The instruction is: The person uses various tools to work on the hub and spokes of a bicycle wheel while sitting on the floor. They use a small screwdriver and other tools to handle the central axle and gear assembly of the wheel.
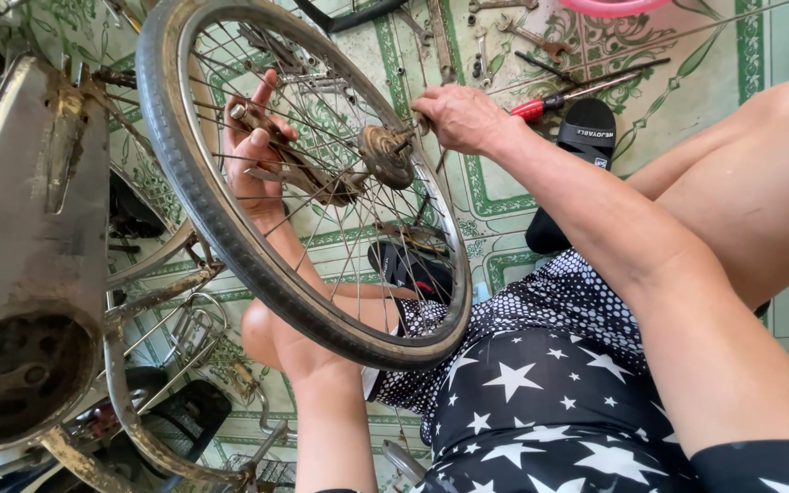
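Note:
A spoked bicycle wheel with a grey tyre [221, 228] stands tilted in front of me, its rusty hub [385, 155] near the middle. My left hand [253, 151] reaches behind the spokes and grips a metal wrench [299, 169] that points toward the hub. My right hand [458, 117] is on the near side, fingers closed on the axle end beside the hub. What exactly it pinches is too small to tell.
A rusty bicycle frame and chain guard [29, 265] fill the left. Several wrenches [531, 36] and a red-handled screwdriver [531, 110] lie on the patterned green tile floor. Black sandals [586, 132] sit near my bare legs. A pink basin rim [614, 5] shows at top.

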